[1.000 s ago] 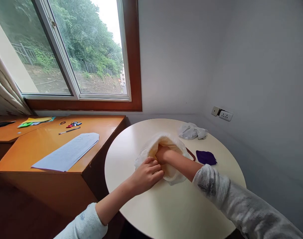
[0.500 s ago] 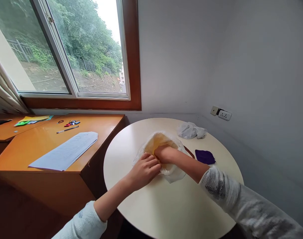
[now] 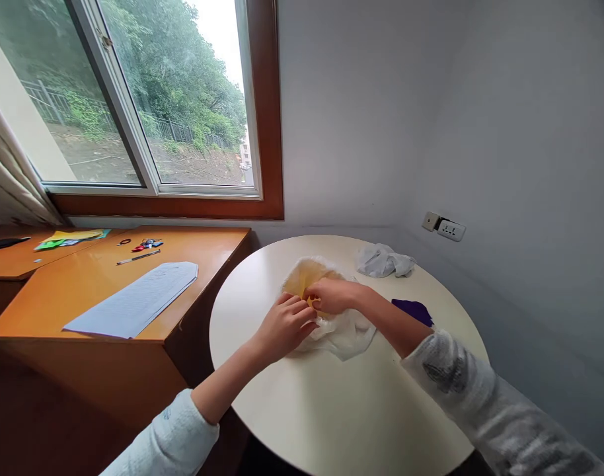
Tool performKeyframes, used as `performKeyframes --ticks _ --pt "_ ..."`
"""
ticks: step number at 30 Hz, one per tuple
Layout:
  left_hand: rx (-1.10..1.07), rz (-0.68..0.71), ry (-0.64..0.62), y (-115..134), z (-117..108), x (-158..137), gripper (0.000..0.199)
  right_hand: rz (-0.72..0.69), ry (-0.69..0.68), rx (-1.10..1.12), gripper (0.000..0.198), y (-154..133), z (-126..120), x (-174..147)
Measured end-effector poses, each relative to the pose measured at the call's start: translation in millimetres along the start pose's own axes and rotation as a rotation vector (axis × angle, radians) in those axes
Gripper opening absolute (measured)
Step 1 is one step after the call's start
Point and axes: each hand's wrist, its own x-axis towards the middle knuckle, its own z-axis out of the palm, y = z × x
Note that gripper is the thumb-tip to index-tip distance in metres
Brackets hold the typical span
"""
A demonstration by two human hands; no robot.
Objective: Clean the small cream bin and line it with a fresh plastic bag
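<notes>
A thin, whitish plastic bag [image 3: 349, 336] lies crumpled on the round table, its mouth turned up and a yellow inside showing. My left hand [image 3: 287, 324] is closed on the near left edge of the bag's mouth, fingers curled over it. Right beside those fingertips, my right hand [image 3: 332, 295] reaches in from the right over the opening. Its fingers are bent and pinched together against the yellow inside. What they hold, if anything, is hidden. The bag's contents cannot be seen.
Behind the bag on the round table [image 3: 371, 410] lies another crumpled plastic bag [image 3: 384, 260]. A dark purple cloth [image 3: 414, 311] is partly hidden by my right forearm. On the orange desk [image 3: 217, 258] to the left are paper sheets [image 3: 133, 301], a pen [image 3: 138, 257] and keys [image 3: 148, 245].
My right hand has drawn back up from deep inside the bag to its mouth. The bag's right side has sunk flatter, and a brown strip beside it is now out of sight.
</notes>
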Motion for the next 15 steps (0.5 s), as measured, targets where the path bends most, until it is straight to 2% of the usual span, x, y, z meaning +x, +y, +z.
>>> performKeyframes --ticks 1,4,6,8,10,13,15 --pt "-0.005 -0.04 0.005 -3 1 1 0.013 -0.017 0.028 0.019 0.017 -1 -9 -7" --pt "-0.025 -0.183 0.044 -10 5 5 0.014 -0.045 0.354 0.175 0.028 1 -23 -23" --pt "-0.052 -0.265 0.067 -12 8 8 0.013 -0.013 0.586 0.268 0.027 6 -19 -29" --pt "-0.112 -0.312 0.077 -12 9 10 0.01 0.051 0.753 0.377 0.032 15 -5 -32" --pt "-0.184 -0.336 0.116 -12 7 10 0.015 0.12 0.813 0.524 0.056 24 16 -33" --pt "-0.254 -0.397 0.216 -20 2 6 0.064 0.172 0.765 0.751 0.097 36 49 -34" --pt "-0.345 -0.486 0.234 -30 1 1 0.095 0.173 0.718 0.863 0.108 39 67 -32"
